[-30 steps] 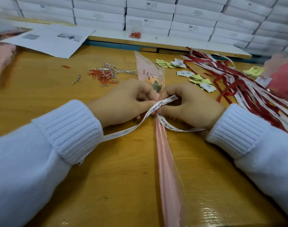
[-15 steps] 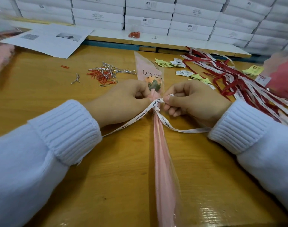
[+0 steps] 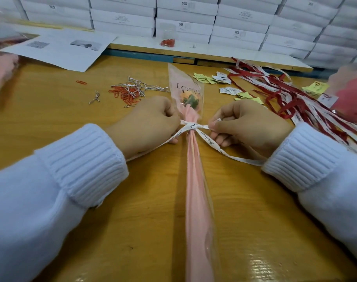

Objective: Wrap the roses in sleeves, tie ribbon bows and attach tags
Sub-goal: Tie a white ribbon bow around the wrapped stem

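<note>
On the yellow wooden worktop (image 3: 112, 210), lengthwise at centre: peach rose (image 3: 188, 99) in a clear-and-pink plastic sleeve (image 3: 195, 180), near end cut off.
Left grip (image 3: 151, 123) and right grip (image 3: 248, 125) curled, each pinching the white printed ribbon (image 3: 193, 125) knotted round the gathered neck; pinch points mostly hidden, lettering hard to read.

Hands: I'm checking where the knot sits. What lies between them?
Head view: the sleeved rose lies between the left hand and right hand, the ribbon knotted round it and held by both.

white boxes (image 3: 185, 29): "SGS" | sleeve (image 3: 182, 82): "LOVE", lower line unreadable | ribbon (image 3: 206, 137): script, "for you" legible
</note>
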